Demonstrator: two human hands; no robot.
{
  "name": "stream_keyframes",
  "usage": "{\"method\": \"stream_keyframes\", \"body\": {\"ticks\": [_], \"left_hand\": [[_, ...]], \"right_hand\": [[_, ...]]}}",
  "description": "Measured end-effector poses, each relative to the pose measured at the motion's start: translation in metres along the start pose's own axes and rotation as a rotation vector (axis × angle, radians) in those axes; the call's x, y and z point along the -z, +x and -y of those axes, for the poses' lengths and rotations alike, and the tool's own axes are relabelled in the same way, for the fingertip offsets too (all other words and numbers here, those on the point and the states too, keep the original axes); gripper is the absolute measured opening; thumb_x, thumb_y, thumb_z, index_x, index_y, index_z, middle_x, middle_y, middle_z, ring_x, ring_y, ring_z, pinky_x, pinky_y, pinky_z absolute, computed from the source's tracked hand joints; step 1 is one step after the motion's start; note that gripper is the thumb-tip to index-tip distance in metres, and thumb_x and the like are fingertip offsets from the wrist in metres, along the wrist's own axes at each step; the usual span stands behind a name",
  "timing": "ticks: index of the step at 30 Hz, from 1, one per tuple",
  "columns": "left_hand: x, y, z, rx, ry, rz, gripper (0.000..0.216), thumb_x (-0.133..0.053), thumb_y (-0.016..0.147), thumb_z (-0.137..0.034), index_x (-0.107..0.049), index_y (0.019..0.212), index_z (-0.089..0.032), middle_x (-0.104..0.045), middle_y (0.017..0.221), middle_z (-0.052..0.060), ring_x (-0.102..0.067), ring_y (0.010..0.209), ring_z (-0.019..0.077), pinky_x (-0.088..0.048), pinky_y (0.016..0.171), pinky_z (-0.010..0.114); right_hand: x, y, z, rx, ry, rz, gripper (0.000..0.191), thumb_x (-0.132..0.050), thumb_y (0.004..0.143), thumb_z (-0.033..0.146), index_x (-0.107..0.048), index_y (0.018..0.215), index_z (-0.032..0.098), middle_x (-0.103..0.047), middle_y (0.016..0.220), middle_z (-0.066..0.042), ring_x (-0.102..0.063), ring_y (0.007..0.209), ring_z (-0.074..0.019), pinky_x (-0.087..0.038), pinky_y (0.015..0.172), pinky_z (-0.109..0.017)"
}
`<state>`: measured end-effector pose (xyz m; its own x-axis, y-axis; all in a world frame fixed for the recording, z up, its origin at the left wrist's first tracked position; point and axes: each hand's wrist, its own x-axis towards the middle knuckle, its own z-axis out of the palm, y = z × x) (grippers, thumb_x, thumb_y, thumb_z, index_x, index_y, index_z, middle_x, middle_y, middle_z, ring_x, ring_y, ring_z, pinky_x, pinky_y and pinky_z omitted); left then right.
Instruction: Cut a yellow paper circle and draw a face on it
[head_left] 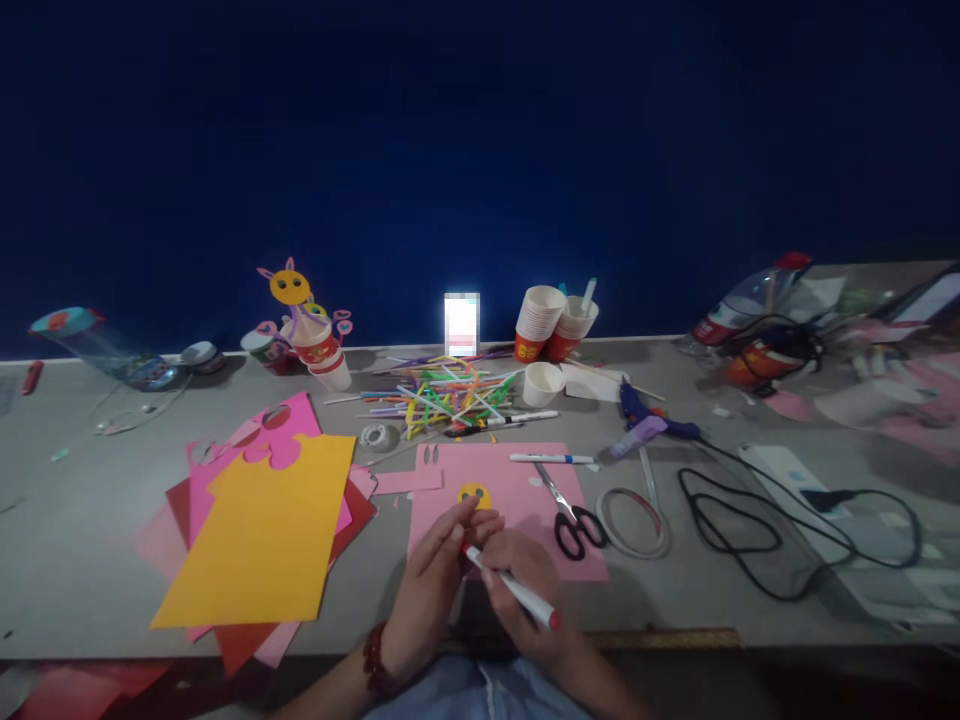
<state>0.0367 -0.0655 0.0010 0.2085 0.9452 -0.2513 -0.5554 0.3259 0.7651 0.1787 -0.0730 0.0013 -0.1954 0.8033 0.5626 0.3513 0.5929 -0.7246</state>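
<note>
A white marker with red ends (529,598) slants between my two hands above the near edge of the pink sheet (517,560). My right hand (529,570) is closed around its barrel. The marker's red upper-left end meets the fingers of my left hand (435,560), which are bent around it; part of that grip is hidden. Just beyond my fingertips lies a yellow paper face (474,494) with dark eyes. To the right, black-handled scissors (571,520) rest on the pink sheet, and a blue-ended marker (551,459) lies along its far edge.
Yellow paper (262,540) covers red and pink sheets at left. Colourful sticks (457,395) are heaped behind. Paper cups (540,320) stand at the back; a decorated cup (311,345) is farther left. Right are a tape roll (634,545), glue gun (645,412) and looping black cable (731,545).
</note>
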Motion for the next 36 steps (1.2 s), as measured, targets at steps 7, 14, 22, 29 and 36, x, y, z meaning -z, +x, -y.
{"method": "stream_keyframes", "body": {"ticks": [7,14,22,29,36], "left_hand": [[0.018,-0.015,0.002,0.139,0.219,0.019,0.04,-0.067,0.087,-0.046,-0.072,0.12,-0.023,-0.066,0.132,0.012,-0.056,0.129,0.0321,-0.032,0.117,0.052],[0.015,-0.01,0.002,0.138,0.197,0.092,0.039,-0.061,0.092,-0.045,-0.068,0.125,-0.024,-0.063,0.136,0.012,-0.053,0.131,0.031,-0.032,0.117,0.05],[0.028,0.011,-0.025,-0.255,0.612,0.029,0.033,-0.051,0.099,-0.036,-0.062,0.128,-0.028,-0.063,0.133,0.009,-0.059,0.122,0.0263,-0.047,0.104,0.042],[0.044,0.024,-0.029,-0.541,1.185,0.26,0.027,-0.053,0.094,-0.018,-0.07,0.113,-0.027,-0.068,0.118,0.01,-0.061,0.114,0.0268,-0.049,0.099,0.042],[0.049,0.031,-0.033,-0.604,1.371,0.267,0.03,-0.049,0.094,-0.016,-0.069,0.115,-0.025,-0.068,0.116,0.011,-0.063,0.111,0.0267,-0.052,0.096,0.042]], "right_hand": [[-0.003,-0.005,-0.006,0.115,0.02,0.099,0.013,-0.041,0.087,0.014,-0.049,0.082,0.024,-0.057,0.068,0.001,-0.055,0.064,-0.0166,-0.046,0.062,-0.028],[0.005,-0.005,-0.003,-0.108,0.04,0.119,0.013,-0.046,0.089,0.02,-0.056,0.085,0.026,-0.067,0.076,0.0,-0.067,0.072,-0.0203,-0.052,0.066,-0.032],[0.066,0.043,-0.046,-0.201,-0.619,0.106,0.023,-0.047,0.095,0.026,-0.066,0.107,0.019,-0.075,0.1,-0.008,-0.071,0.09,-0.0207,-0.053,0.083,-0.03],[0.083,0.097,-0.073,-0.449,-1.138,0.435,0.019,-0.05,0.092,0.013,-0.068,0.092,0.012,-0.074,0.084,-0.017,-0.07,0.087,-0.03,-0.049,0.071,-0.033],[0.062,0.113,-0.079,-0.386,-1.104,0.542,0.024,-0.044,0.095,0.013,-0.067,0.102,0.017,-0.074,0.099,-0.013,-0.069,0.095,-0.0259,-0.049,0.076,-0.031]]}}
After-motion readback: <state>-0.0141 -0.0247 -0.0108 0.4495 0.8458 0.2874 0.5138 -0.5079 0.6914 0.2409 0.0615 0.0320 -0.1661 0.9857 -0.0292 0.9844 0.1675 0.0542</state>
